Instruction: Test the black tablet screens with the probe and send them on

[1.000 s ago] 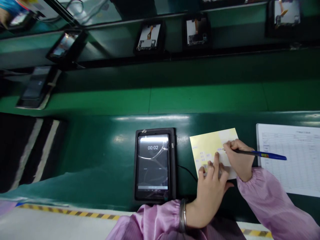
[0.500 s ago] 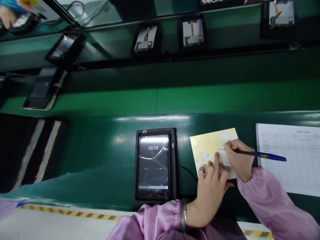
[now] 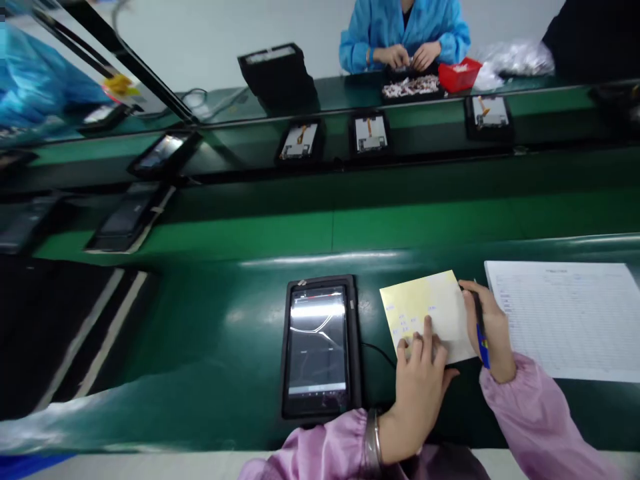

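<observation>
Head view looks down on a dark green belt [image 3: 200, 333] with a yellow card [image 3: 425, 310] lying near its front edge. The person's left hand [image 3: 417, 373] rests on the lower left part of the card, fingers spread a little and pressed flat, the fingertips [image 3: 427, 327] touching the paper. The right hand [image 3: 493, 330] lies against the card's right edge, fingers curled closed around a blue pen [image 3: 481, 330], which stands nearly upright in the picture with its tip toward the far corner of the card. Both arms wear pink sleeves [image 3: 540, 427], and a metal bangle [image 3: 373, 443] sits on the left wrist.

Just left of the card lies a tablet [image 3: 320, 347] in a black case, screen up and lit, with a thin cable running from its lower right side toward the card. Right of the card, apart from it, lies a white printed sheet [image 3: 565, 317]. Beyond the card, on a farther belt, several open devices in black trays [image 3: 371, 133] stand in a row. Farther still, another person in a blue coat [image 3: 405, 30] works with both hands beside a red tray [image 3: 460, 73].
</observation>
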Available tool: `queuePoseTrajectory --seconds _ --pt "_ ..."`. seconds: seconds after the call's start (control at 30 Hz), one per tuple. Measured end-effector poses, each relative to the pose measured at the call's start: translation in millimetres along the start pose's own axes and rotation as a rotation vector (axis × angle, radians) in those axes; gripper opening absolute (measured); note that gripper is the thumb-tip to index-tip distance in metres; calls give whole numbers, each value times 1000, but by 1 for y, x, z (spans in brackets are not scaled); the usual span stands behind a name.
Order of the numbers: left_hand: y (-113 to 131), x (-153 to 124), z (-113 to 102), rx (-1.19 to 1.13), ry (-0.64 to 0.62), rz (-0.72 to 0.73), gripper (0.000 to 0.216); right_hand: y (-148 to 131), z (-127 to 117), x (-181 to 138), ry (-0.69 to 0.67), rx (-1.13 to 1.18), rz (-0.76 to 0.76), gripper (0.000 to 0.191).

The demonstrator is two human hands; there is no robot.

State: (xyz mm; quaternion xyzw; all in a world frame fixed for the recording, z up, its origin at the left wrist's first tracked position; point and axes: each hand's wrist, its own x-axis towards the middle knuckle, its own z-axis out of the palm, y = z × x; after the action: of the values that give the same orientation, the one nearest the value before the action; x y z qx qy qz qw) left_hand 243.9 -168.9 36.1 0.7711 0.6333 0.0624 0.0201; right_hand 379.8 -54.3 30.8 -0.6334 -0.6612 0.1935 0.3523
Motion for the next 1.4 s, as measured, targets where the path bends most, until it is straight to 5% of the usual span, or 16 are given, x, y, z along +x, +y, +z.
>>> queuePoseTrajectory --seconds 0.27,0.47,0.73,0.97,1.13,1.4 --pt "-6 -21 -4 -66 35 32 57 4 -1 -19 -157 143 118 43" --pt "-25 -21 -11 -292 -17 7 41 8 -4 -34 -97 29 20 51" --pt "-38 15 11 -242 102 -118 92 13 -7 -48 -135 -61 15 55" --pt "-38 14 17 -191 92 -123 99 6 5 -51 -158 341 145 45" --pt "-40 9 -8 -526 117 -184 75 -15 -1 -53 -115 472 184 49" --pt "-36 -4 -68 -1089 315 -269 37 -74 -23 -68 -129 893 472 56"
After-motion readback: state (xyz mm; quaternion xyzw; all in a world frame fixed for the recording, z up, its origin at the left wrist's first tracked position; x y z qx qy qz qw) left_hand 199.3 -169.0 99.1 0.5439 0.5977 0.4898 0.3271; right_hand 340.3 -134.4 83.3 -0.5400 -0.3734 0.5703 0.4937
